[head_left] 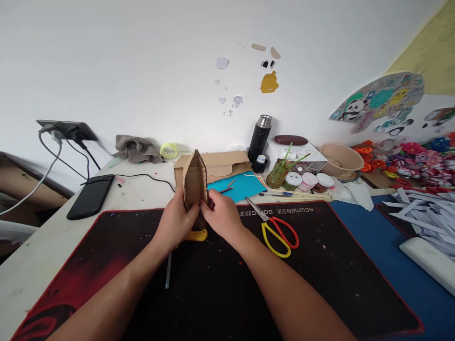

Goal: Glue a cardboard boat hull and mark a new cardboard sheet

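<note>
Above the dark mat (pixel 320 279), out in front of the person, a folded card (pixel 195 182) stands on end between two bare hands, its tip pointing up. The left hand (pixel 177 217) is clamped on its left side, thumb over the lower part of the fold. The right hand (pixel 223 215) pinches the lower right edge, thumb and fingers together on it. Just beneath, I can see part of a yellow tool (pixel 199 235), the rest hidden by hands and card; a grey stick (pixel 168 272) lies nearer the person, by the left wrist. To the right, scissors (pixel 265 218) rest on the mat, blades slightly apart, one handle yellow, one red. Beyond the hands lie a blue sheet (pixel 249 184) and a brown board (pixel 231 161), with a black flask (pixel 259 141) upright near the wall and lidded jars (pixel 293 181) beside it.
</note>
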Demonstrator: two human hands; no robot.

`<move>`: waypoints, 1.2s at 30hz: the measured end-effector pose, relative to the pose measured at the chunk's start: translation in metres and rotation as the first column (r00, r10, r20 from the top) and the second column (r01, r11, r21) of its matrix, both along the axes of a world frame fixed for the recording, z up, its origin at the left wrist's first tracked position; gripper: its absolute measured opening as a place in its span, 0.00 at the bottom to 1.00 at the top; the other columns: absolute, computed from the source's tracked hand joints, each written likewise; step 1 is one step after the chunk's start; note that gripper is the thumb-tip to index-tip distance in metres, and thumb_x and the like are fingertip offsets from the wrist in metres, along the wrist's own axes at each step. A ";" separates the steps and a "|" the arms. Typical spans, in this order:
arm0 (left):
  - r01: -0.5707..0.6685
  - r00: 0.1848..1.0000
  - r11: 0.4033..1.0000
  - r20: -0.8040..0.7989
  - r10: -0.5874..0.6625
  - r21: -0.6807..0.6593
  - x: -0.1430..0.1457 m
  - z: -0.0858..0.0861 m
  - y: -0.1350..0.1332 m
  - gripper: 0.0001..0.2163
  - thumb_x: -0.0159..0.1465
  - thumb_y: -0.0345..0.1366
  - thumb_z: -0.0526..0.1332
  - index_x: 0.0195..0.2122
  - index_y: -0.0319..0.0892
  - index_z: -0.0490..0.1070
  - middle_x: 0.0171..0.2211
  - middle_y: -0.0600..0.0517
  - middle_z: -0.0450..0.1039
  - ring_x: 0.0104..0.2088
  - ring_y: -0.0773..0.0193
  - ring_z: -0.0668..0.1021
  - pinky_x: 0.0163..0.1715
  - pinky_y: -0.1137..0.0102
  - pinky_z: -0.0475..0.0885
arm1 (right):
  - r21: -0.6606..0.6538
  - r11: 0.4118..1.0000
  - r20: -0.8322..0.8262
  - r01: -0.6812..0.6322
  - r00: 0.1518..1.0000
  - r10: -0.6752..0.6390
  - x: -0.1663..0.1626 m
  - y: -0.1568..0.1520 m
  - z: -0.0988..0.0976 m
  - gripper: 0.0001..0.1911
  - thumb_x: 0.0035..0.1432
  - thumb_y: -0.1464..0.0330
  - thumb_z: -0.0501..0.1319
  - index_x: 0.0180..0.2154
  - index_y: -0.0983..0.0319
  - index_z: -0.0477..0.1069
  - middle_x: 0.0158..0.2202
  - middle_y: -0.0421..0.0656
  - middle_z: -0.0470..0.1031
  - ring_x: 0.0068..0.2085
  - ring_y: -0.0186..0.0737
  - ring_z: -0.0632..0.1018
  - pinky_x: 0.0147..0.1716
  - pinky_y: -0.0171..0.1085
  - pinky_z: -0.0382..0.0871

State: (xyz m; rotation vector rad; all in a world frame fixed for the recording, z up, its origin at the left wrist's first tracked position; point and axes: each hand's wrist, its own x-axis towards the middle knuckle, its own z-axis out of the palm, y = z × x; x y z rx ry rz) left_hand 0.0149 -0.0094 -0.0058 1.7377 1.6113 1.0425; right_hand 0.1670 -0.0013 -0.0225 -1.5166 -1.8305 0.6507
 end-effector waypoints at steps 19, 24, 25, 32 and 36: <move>0.067 0.998 0.997 0.022 -0.066 -0.030 -0.006 0.002 0.001 0.15 0.63 0.46 0.62 0.47 0.45 0.72 0.41 0.49 0.83 0.41 0.49 0.83 0.41 0.60 0.77 | 0.006 1.000 0.057 0.022 0.998 -0.022 0.001 -0.001 0.004 0.09 0.69 0.66 0.64 0.35 0.56 0.66 0.29 0.38 0.74 0.31 0.41 0.74 0.30 0.38 0.52; 0.058 0.992 0.994 0.119 -0.047 -0.091 -0.009 0.005 0.006 0.16 0.62 0.52 0.64 0.41 0.45 0.74 0.37 0.49 0.83 0.39 0.49 0.83 0.39 0.61 0.78 | -0.011 1.000 0.122 0.010 0.993 -0.008 -0.002 -0.001 0.001 0.08 0.69 0.65 0.64 0.37 0.56 0.67 0.29 0.38 0.75 0.31 0.41 0.74 0.29 0.39 0.49; 0.032 0.990 0.994 0.140 -0.016 -0.108 -0.010 0.005 0.008 0.17 0.62 0.54 0.64 0.40 0.45 0.75 0.35 0.49 0.83 0.38 0.50 0.83 0.37 0.62 0.78 | -0.010 1.000 0.138 -0.003 0.990 0.005 -0.002 -0.002 0.000 0.08 0.69 0.65 0.64 0.37 0.56 0.67 0.29 0.38 0.75 0.31 0.41 0.74 0.29 0.39 0.48; -0.081 0.982 0.991 0.164 0.097 -0.104 -0.018 0.006 0.013 0.19 0.59 0.54 0.67 0.40 0.43 0.78 0.36 0.49 0.84 0.37 0.51 0.82 0.36 0.63 0.77 | -0.004 0.997 0.060 -0.071 0.996 0.071 -0.002 -0.005 -0.001 0.07 0.69 0.64 0.65 0.37 0.56 0.69 0.31 0.39 0.78 0.33 0.41 0.75 0.30 0.38 0.52; -0.026 0.979 0.992 0.195 0.050 -0.124 -0.017 0.006 0.011 0.20 0.58 0.55 0.68 0.40 0.43 0.79 0.36 0.48 0.84 0.38 0.50 0.82 0.36 0.63 0.77 | 0.006 0.997 -0.080 -0.074 0.994 0.074 0.000 -0.004 0.000 0.06 0.71 0.63 0.65 0.40 0.56 0.72 0.35 0.40 0.81 0.36 0.42 0.78 0.33 0.37 0.59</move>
